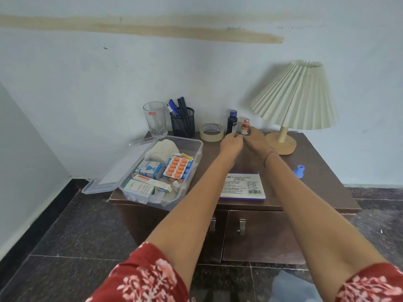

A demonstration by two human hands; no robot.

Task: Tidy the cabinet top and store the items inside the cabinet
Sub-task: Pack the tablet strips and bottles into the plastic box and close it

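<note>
Right hand touches orange vial; left hand beside blue bottle.

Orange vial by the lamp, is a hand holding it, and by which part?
The right hand touches the orange vial at its base, but a closed grip cannot be told. The left hand, beside it, is equally unclear.

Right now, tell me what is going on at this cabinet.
A person reaches both hands to the back of the cabinet top. The left hand is at the foot of a dark blue bottle, and the right hand is against a small orange vial. Whether either one is gripped cannot be told. The open clear box of medicines, the tape roll, the pen holder, the glass and the stamp pad box sit on top. The cabinet doors are closed.
</note>
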